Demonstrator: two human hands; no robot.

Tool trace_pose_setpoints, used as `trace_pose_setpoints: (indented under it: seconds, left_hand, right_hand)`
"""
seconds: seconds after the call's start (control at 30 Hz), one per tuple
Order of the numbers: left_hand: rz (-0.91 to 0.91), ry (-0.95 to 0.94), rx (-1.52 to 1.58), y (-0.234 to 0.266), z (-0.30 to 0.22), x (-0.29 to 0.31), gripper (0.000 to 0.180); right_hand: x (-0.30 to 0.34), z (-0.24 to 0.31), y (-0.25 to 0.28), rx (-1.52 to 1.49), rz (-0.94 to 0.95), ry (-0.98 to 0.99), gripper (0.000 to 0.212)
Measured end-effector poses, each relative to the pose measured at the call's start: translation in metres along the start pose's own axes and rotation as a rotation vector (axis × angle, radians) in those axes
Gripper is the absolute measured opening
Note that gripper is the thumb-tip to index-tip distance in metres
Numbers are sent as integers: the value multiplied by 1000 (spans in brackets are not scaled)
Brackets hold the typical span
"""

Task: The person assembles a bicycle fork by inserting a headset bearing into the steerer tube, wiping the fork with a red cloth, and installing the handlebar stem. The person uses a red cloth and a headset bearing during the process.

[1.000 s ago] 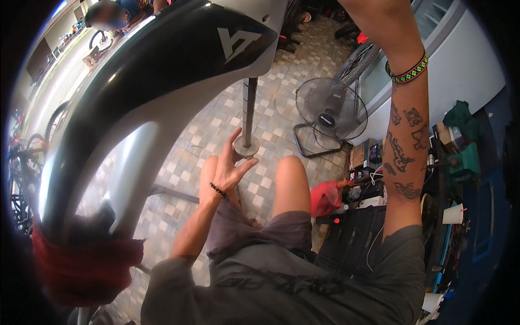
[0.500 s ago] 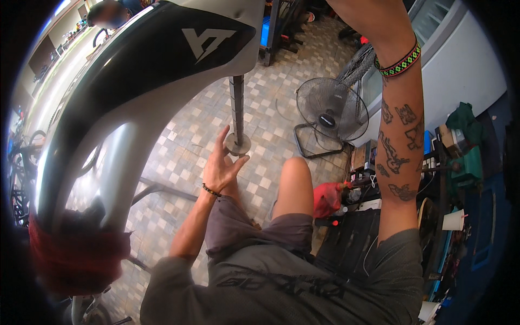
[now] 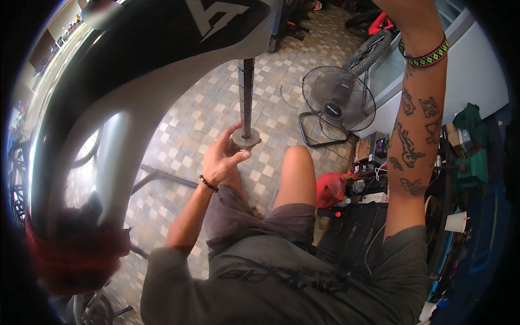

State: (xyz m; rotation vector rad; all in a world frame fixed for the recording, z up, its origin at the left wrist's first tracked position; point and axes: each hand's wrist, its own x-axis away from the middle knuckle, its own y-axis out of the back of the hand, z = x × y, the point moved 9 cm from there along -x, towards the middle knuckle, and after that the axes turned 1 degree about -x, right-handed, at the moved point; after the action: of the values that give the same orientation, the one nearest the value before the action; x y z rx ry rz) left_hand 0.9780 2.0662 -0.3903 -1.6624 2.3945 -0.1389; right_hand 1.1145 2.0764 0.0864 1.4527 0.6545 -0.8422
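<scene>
Head view: the grooved rod (image 3: 246,97) is hanging roughly upright below the lower edge of the bicycle frame (image 3: 157,59); the round disc (image 3: 238,138) is sitting at the rod's bottom end, well apart from that edge; the left hand (image 3: 218,163) is cupping the disc from the left, its fingers (image 3: 223,140) curling partway behind it and its thumb (image 3: 235,158) lying just below; whether they are gripping firmly cannot be told; the right hand is reaching out of view past the top, only its forearm (image 3: 414,135) showing, so its fingers cannot be judged.

The person appears to be setting or steadying the disc on the rod; the next move seems to be calling for a level disc and a surer hold.

Against half a second ago, the fingers are curling closer to the disc, where they were spreading wider; the bicycle frame is sitting higher in view, its pale emblem (image 3: 208,21) now being cropped.
</scene>
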Motion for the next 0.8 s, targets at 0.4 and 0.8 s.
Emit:
trace_pose_setpoints:
  seconds: [0.4,0.8]
  left_hand:
    - [-140,-112,-320,12,-4,-5,87]
    - [-239,-188,-406,-22,-35,13,92]
  right_hand:
    - [-1,-9,9,-1,46,-102,39]
    - [-2,-4,7,-37,2,-178,34]
